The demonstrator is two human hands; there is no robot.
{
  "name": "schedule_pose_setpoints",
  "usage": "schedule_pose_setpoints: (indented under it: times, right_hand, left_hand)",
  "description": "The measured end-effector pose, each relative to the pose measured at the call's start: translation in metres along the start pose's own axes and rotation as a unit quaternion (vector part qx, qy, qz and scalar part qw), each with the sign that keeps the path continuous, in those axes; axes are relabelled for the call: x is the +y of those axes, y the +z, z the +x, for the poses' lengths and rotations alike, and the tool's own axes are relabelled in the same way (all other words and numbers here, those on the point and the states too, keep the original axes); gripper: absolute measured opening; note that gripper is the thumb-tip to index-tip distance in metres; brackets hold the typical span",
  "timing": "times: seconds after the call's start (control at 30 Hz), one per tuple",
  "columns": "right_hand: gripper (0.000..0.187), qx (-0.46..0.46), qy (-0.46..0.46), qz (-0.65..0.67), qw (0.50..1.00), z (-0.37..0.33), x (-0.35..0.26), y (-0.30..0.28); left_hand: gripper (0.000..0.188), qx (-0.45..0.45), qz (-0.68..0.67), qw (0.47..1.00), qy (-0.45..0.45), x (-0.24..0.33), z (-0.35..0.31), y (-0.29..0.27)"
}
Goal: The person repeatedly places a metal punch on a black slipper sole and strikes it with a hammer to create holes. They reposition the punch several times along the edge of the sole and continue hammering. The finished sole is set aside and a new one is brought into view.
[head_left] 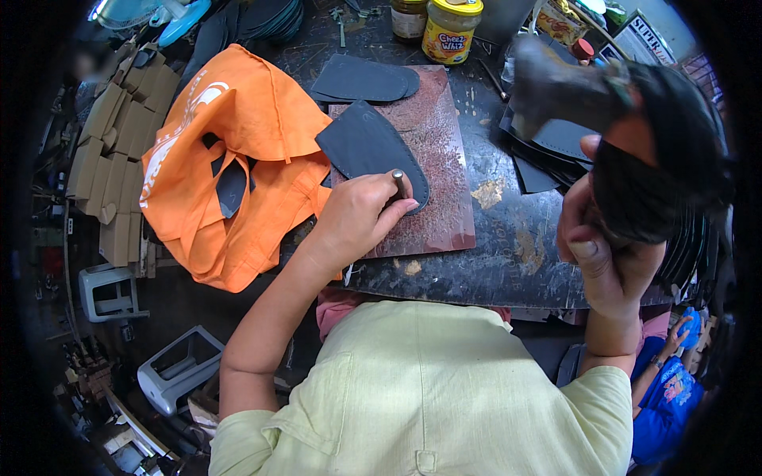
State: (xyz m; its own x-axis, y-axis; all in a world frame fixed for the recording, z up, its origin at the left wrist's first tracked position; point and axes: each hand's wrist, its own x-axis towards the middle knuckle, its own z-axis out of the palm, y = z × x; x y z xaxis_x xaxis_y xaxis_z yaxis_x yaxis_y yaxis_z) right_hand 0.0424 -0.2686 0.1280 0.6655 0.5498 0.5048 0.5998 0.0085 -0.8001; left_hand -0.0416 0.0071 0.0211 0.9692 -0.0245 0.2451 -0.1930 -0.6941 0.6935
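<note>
My left hand (357, 213) is closed round a short metal punch (398, 176). The punch stands near the rounded end of a dark leather piece (357, 141), which has a line of small marks along its edge. Under the leather lies a worn reddish-brown board (444, 135). My right hand (597, 258) grips a hammer (548, 86) raised to the right of the board; its head is slightly blurred and black wrapping covers much of it. More cut leather pieces (361, 78) lie at the board's far edge.
An orange cloth bag (266, 103) lies left of the board. Jars with yellow labels (452, 36) stand at the back. Black leather pieces (567, 139) are stacked under the hammer. Grey stools (178, 369) and cardboard boxes (127, 135) are at left; a person in blue (671, 397) is at lower right.
</note>
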Motion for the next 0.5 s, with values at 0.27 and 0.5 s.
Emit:
schedule_pose_setpoints:
  times: [0.27, 0.5]
  right_hand:
    - [0.045, -0.272, 0.087, -0.234, 0.929, 0.009, 0.012, 0.006]
    - [0.043, -0.2, 0.208, -0.186, 0.939, -0.005, 0.058, 0.0]
  left_hand:
    - [0.018, 0.039, 0.059, 0.994, 0.085, 0.004, -0.003, 0.003]
    - [0.015, 0.002, 0.128, 0.98, 0.154, -0.011, 0.033, -0.022]
